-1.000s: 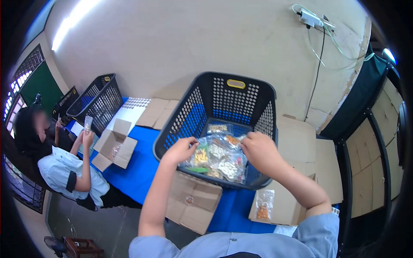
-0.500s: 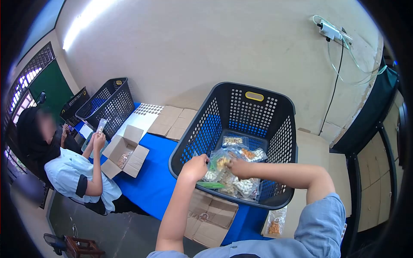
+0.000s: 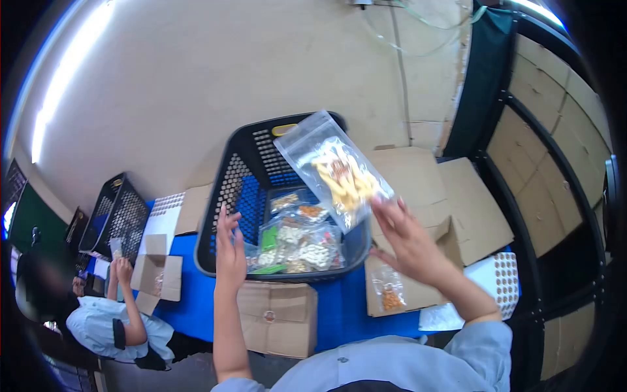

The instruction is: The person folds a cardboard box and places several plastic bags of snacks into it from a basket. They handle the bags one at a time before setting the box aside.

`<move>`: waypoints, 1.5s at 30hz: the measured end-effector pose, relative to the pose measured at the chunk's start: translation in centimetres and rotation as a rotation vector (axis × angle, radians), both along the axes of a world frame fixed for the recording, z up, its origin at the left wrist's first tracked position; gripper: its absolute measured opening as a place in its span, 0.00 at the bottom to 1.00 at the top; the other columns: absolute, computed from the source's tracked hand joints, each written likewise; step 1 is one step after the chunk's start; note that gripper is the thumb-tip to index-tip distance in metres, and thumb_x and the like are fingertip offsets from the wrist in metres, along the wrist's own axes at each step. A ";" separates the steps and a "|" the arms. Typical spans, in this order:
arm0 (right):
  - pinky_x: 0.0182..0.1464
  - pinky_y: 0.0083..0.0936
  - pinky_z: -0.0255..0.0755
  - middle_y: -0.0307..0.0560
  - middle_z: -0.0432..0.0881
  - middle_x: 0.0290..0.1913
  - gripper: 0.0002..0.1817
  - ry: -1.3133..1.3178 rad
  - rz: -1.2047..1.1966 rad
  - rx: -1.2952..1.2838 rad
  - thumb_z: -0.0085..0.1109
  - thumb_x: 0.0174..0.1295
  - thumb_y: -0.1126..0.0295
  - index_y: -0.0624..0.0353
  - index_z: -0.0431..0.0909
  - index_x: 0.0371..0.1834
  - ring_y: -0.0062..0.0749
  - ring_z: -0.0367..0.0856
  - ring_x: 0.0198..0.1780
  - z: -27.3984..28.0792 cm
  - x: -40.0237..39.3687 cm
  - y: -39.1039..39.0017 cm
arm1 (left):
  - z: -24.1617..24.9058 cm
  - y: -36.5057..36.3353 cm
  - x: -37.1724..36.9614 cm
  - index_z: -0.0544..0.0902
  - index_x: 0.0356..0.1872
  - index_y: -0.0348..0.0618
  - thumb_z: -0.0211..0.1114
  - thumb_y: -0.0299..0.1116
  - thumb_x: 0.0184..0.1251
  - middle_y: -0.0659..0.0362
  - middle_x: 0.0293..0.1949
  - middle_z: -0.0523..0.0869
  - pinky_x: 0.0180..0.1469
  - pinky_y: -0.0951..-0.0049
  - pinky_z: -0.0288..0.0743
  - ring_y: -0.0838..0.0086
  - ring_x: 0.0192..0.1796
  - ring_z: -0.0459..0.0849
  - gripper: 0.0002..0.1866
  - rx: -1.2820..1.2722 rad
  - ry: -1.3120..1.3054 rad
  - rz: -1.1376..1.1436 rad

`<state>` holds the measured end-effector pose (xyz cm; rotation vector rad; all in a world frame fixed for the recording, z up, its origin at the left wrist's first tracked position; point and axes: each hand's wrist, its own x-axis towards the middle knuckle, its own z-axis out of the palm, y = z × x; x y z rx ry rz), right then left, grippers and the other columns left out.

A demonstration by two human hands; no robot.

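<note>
The person's right hand [image 3: 408, 238] is up in front of the black basket [image 3: 225, 196]. Its fingers are spread out. A clear bag of yellow snacks [image 3: 336, 171] sits just above the fingertips, over the right side of the basket. The bag is tilted. It is hard to tell if the fingers touch the bag or if it is loose in the air.

The left hand [image 3: 230, 251] is at the front left of the basket, just by its rim. It is flat and open, with the fingers pointing up, and holds nothing.

Inside the basket lies a pile of snack bags [image 3: 294, 238]. A folded brown box [image 3: 277, 320] lies in front of the basket on the blue table cover [image 3: 339, 313]. Another small snack bag [image 3: 390, 291] lies on flat cardboard [image 3: 457, 209] to the right of the basket.

Far to the left of the basket, another person [image 3: 104, 320] sits near an open box [image 3: 157, 271] and a second black basket [image 3: 114, 212].
</note>
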<state>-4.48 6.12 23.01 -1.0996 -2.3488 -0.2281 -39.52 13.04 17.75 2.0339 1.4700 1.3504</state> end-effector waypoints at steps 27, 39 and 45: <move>0.58 0.46 0.67 0.57 0.77 0.54 0.22 0.347 -0.654 -0.022 0.59 0.61 0.69 0.60 0.71 0.59 0.54 0.74 0.57 -20.4 16.8 -9.9 | -9.2 -12.4 18.3 0.70 0.58 0.36 0.59 0.32 0.71 0.56 0.52 0.80 0.59 0.73 0.69 0.74 0.55 0.78 0.18 -0.756 -0.689 -0.489; 0.42 0.49 0.74 0.70 0.81 0.39 0.26 0.600 -0.933 -0.662 0.45 0.65 0.78 0.57 0.58 0.67 0.64 0.80 0.42 -28.7 21.7 -11.4 | -20.4 -13.9 17.7 0.64 0.68 0.34 0.64 0.38 0.67 0.55 0.64 0.74 0.67 0.74 0.61 0.74 0.65 0.71 0.33 -1.145 -0.664 -0.410; 0.45 0.43 0.74 0.67 0.81 0.43 0.26 0.737 -0.857 -0.569 0.47 0.65 0.80 0.57 0.61 0.67 0.63 0.80 0.46 -28.5 22.9 -11.0 | -22.6 -11.2 18.7 0.72 0.63 0.36 0.66 0.40 0.65 0.55 0.55 0.80 0.59 0.76 0.68 0.76 0.57 0.76 0.29 -1.179 -0.287 -0.547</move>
